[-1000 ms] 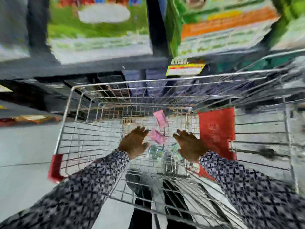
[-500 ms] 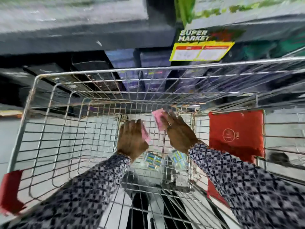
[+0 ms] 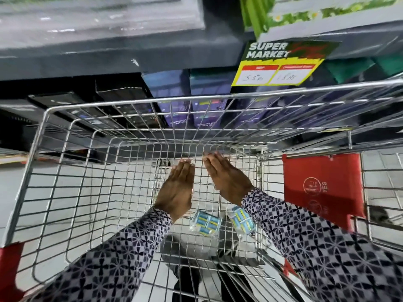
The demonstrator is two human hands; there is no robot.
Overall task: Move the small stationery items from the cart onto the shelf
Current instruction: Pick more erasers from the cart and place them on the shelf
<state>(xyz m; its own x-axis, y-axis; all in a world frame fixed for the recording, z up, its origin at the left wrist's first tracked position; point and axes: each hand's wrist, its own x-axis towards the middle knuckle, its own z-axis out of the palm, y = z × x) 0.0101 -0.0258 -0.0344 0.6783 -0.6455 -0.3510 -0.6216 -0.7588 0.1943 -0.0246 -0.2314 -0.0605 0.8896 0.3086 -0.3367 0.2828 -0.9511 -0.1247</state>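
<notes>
Both my hands reach deep into the wire cart, backs up, fingers straight and pressed together. My left hand and my right hand lie side by side near the cart's far end. Their palms face down, so whatever is under them is hidden; no pink packet shows. Two clear packets of blue-and-yellow stationery lie on the cart floor, one below my left wrist and the other partly under my right sleeve. The dark grey shelf runs just beyond the cart.
A yellow "Super Market" price tag hangs from the shelf edge. Purple boxes and dark boxes stand on the lower level behind the cart's front wall. A red flap hangs at the cart's right side, and red handle ends sit at the left.
The view has moved closer to the shelf. My hands have stretched flat and further forward; the pink packets seen at my fingers half a second ago are now out of sight.
</notes>
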